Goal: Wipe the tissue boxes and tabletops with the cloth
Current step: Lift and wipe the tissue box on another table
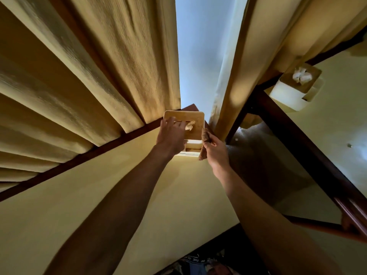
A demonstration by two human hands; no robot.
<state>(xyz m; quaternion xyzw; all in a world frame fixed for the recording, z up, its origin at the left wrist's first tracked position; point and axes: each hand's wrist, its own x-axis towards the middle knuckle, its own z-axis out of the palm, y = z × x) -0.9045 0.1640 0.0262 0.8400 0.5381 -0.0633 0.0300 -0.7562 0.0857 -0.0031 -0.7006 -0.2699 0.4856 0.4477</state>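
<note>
A dark band [195, 260] at the bottom edge, below the table [139, 195], carries white lettering too blurred to read.

- Your near tissue box [193, 124] is pale with a tan wooden lid, upright at the far corner of the cream surface [99, 195], a tissue [189, 126] poking from its slot.
- Your brown cloth [204, 143] hangs bunched against the box's right side.
- A second box [297, 90], same make, stands on the right surface [341, 108], tissue up.
</note>
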